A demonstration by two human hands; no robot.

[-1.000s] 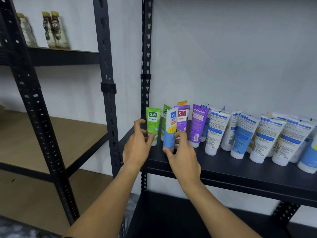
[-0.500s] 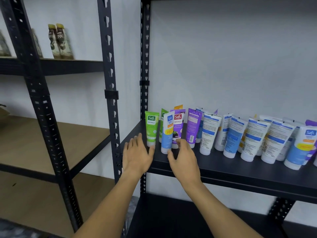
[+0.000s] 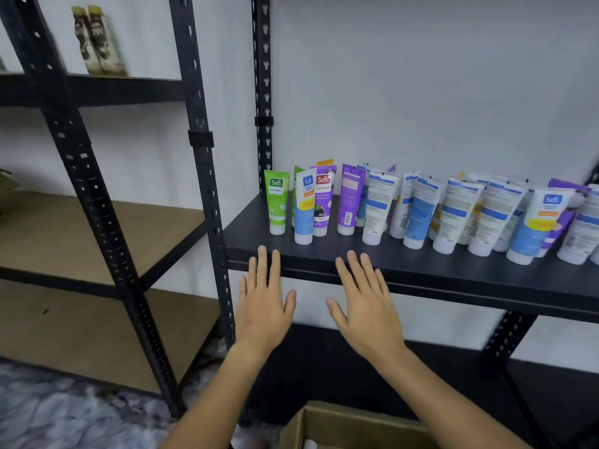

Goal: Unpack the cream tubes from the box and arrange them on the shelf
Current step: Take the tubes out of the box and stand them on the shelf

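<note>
both the left hand [image 3: 263,307] and right hand [image 3: 369,307] hover flat and empty before the shelf [image 3: 421,270], where light, squashy tubes [image 3: 376,209] stand on their caps, best pinched low near the stiff cap.

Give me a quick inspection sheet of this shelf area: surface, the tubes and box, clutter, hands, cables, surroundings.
Surface: black shelf, front strip bare.
Job's things: cream tubes standing cap-down in a row, green tube leftmost; cardboard box open below.
Clutter: nothing seen.
Grippers: left hand and right hand open, empty, in front of the shelf edge.
Cables: nothing seen.
Surroundings: white wall, neighbouring rack with wooden shelves, packets on its upper shelf.
</note>
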